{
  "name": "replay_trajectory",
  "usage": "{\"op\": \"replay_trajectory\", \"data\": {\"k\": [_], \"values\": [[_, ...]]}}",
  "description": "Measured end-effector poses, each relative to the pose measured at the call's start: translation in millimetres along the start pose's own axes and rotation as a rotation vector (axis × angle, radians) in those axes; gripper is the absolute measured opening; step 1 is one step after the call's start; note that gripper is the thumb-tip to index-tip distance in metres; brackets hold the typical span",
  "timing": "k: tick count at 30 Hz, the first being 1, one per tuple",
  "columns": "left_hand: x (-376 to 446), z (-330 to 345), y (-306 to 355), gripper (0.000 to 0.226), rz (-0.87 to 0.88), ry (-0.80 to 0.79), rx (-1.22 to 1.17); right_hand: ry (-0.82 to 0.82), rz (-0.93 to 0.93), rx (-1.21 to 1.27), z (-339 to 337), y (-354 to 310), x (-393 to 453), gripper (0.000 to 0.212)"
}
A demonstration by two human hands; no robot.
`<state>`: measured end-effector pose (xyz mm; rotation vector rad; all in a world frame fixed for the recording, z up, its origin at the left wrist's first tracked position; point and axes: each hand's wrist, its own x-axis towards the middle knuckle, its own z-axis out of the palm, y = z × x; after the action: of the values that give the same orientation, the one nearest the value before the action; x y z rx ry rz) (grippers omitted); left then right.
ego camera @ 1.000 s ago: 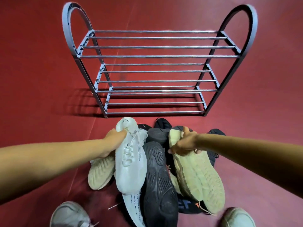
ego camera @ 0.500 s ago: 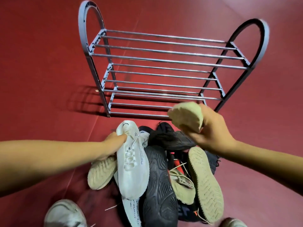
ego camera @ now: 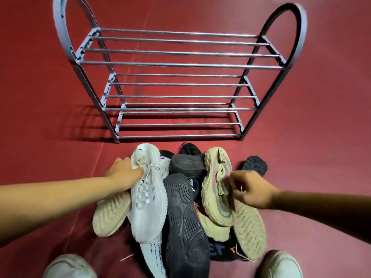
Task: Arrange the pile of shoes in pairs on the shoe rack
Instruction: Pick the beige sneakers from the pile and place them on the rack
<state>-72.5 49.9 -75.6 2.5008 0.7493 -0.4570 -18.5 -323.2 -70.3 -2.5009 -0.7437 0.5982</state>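
A pile of shoes lies on the red floor in front of a grey three-tier shoe rack [ego camera: 176, 65] with bare bars. My left hand [ego camera: 124, 172] grips the collar of a white knit sneaker [ego camera: 149, 199] at the pile's left. My right hand [ego camera: 249, 188] pinches the laces of a beige sneaker [ego camera: 213, 189] that lies upright on the pile. A black shoe [ego camera: 184, 219] lies sole up between them. Two beige soles show, one at the left [ego camera: 111, 214] and one at the right [ego camera: 250, 227].
Other dark shoes [ego camera: 188, 163] sit at the back of the pile, close to the rack's bottom bars. The toes of two light shoes [ego camera: 68, 266] [ego camera: 281, 264] on a person's feet show at the bottom edge. Red floor surrounds the rack.
My right hand lifted a beige sneaker from the pile, turned it upright and brought it back down onto the pile. My left hand stayed on the white sneaker.
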Motion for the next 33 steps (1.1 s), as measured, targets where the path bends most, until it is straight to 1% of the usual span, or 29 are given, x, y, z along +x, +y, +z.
{"op": "replay_trajectory", "data": {"k": [1, 2, 3, 4, 5, 6, 7, 8, 9, 11, 12, 14, 16, 17, 18, 19, 20, 21, 22, 23, 24, 25, 26, 27, 28, 29, 30, 31, 33], "values": [[0, -1, 2, 0.043, 0.002, 0.009, 0.039, 0.112, 0.15, 0.072, -3, 3, 6, 0.013], [0, -1, 5, 0.048, -0.002, 0.007, 0.052, 0.167, 0.315, 0.104, -4, 10, 11, 0.014], [-1, 0, 7, 0.053, -0.013, 0.014, 0.044, 0.142, 0.482, 0.109, -3, 18, 14, 0.02], [-3, 2, 9, 0.057, -0.025, 0.034, 0.035, 0.04, 0.633, 0.131, 1, 25, 14, 0.035], [-5, 4, 12, 0.06, -0.032, 0.064, 0.029, -0.088, 0.743, 0.194, 7, 28, 12, 0.056], [-7, 7, 16, 0.06, -0.028, 0.106, 0.03, -0.185, 0.788, 0.241, 15, 30, 10, 0.076], [-8, 8, 21, 0.058, -0.014, 0.143, 0.035, -0.227, 0.775, 0.251, 22, 32, 10, 0.09], [-9, 10, 25, 0.055, 0.004, 0.173, 0.039, -0.228, 0.744, 0.237, 29, 32, 10, 0.094], [-10, 12, 30, 0.053, 0.014, 0.193, 0.037, -0.201, 0.728, 0.223, 34, 31, 12, 0.087], [-12, 14, 39, 0.054, 0.023, 0.23, 0.01, -0.161, 0.725, 0.221, 35, 26, 18, 0.059], [-12, 14, 45, 0.057, 0.044, 0.261, -0.016, -0.139, 0.714, 0.229, 31, 25, 20, 0.049], [-12, 13, 57, 0.06, 0.139, 0.335, -0.066, 0.026, 0.65, 0.251, 16, 20, 20, 0.036], [-12, 9, 72, 0.058, 0.249, 0.412, -0.121, 0.343, 0.49, 0.201, -10, 13, 14, 0.026], [-12, 8, 79, 0.055, 0.301, 0.454, -0.148, 0.511, 0.37, 0.12, -27, 10, 11, 0.026], [-12, 7, 87, 0.051, 0.355, 0.487, -0.17, 0.638, 0.223, 0.033, -44, 5, 7, 0.027], [-13, 5, 94, 0.045, 0.406, 0.503, -0.193, 0.721, 0.04, -0.045, -58, -3, 4, 0.028], [-12, 5, 100, 0.038, 0.445, 0.49, -0.238, 0.761, -0.15, -0.122, -70, -11, 2, 0.027], [-12, 7, 106, 0.03, 0.469, 0.432, -0.315, 0.77, -0.327, -0.198, -77, -21, 0, 0.028], [-12, 8, 114, 0.022, 0.467, 0.323, -0.425, 0.746, -0.469, -0.251, -78, -31, -1, 0.03], [-15, 9, 121, 0.015, 0.421, 0.16, -0.557, 0.683, -0.54, -0.268, -72, -42, -2, 0.03], [-21, 10, 127, 0.015, 0.336, -0.043, -0.697, 0.591, -0.561, -0.254, -60, -48, -1, 0.029], [-26, 12, 129, 0.021, 0.208, -0.253, -0.799, 0.499, -0.585, -0.289, -44, -51, -1, 0.025], [-33, 14, 128, 0.029, 0.089, -0.433, -0.829, 0.42, -0.665, -0.376, -24, -49, -2, 0.021], [-40, 18, 122, 0.036, 0.012, -0.547, -0.812, 0.338, -0.764, -0.499, 0, -42, -1, 0.014], [-46, 25, 114, 0.039, -0.012, -0.589, -0.775, 0.265, -0.822, -0.596, 19, -33, -1, 0.008], [-50, 32, 106, 0.039, 0.031, -0.558, -0.705, 0.198, -0.816, -0.64, 34, -23, -3, 0.009], [-51, 38, 99, 0.036, 0.102, -0.487, -0.61, 0.117, -0.792, -0.623, 41, -17, -3, 0.013], [-50, 43, 93, 0.033, 0.156, -0.433, -0.546, 0.055, -0.757, -0.548, 43, -16, -4, 0.018], [-46, 48, 89, 0.029, 0.171, -0.401, -0.538, -0.057, -0.588, -0.262, 31, -17, -6, 0.019]]}}
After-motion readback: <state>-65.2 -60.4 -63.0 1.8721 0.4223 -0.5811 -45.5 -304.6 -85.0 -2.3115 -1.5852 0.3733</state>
